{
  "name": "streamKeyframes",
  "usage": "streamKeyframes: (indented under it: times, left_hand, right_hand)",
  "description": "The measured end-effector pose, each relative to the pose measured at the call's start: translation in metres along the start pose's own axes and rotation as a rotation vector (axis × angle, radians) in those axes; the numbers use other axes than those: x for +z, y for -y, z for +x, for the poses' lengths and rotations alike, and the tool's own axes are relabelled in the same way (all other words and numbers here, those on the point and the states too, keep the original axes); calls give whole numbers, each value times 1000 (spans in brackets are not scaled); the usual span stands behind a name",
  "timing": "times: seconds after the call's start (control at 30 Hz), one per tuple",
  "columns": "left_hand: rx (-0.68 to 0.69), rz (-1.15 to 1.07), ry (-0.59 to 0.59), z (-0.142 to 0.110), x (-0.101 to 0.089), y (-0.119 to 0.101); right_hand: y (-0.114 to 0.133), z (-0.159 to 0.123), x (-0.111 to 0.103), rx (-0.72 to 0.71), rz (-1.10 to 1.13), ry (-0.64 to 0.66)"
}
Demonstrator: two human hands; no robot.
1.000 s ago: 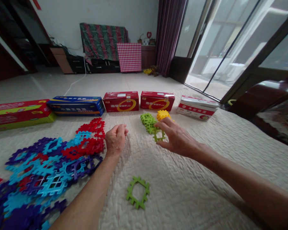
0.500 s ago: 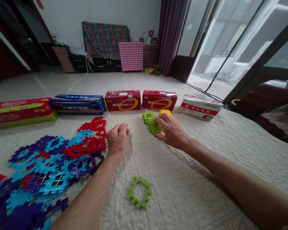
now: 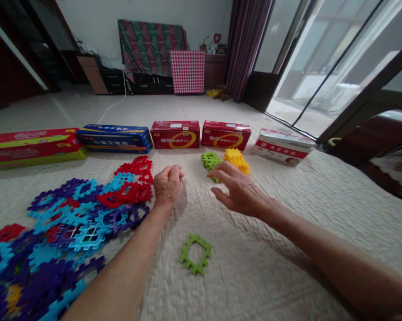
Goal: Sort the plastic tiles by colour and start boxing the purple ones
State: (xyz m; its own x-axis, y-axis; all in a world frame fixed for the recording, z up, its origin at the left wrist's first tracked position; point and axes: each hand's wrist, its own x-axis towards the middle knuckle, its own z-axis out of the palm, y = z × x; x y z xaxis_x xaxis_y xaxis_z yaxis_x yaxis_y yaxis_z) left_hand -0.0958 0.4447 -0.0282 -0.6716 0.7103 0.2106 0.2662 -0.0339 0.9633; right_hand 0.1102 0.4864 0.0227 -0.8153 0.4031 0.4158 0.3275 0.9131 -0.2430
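Observation:
My right hand (image 3: 237,189) hovers at the near side of a small pile of green interlocking plastic pieces (image 3: 210,159). Its fingers are apart and nothing shows between them; they hide part of that pile. Just behind this hand is a stack of yellow pieces (image 3: 236,158). My left hand (image 3: 167,183) rests on the quilt in a loose fist, with no piece sticking out of it. Close by its left side lie red pieces (image 3: 134,192). A single green square frame piece (image 3: 196,254) with a toothed edge lies flat between my forearms.
A big heap of purple and light blue pieces (image 3: 87,236) spreads over the left of the quilt (image 3: 288,249). Across the back stand a red and yellow-green box (image 3: 37,147), a blue box (image 3: 116,139), two red boxes (image 3: 176,135) and a white and red box (image 3: 281,147).
My right hand has drawn back slightly from the green pile and its fingers have spread. More of the yellow stack shows. My left hand remains closed. The view has shifted a little.

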Motion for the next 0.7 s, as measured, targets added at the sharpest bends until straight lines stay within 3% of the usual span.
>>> streamKeyframes:
  times: [0.17,0.3,0.5,0.7]
  left_hand:
    - [-19,-5,2,2,0,4]
    - [-15,34,92,1,-2,5]
    - [27,184,315,-25,-21,-2]
    - [24,162,337,-74,-44,-5]
  right_hand:
    - [49,-18,3,-89,308,256]
    - [80,-37,3,-137,229,366]
    - [92,-42,8,-102,118,380]
    - [103,-44,22,37,36,322]
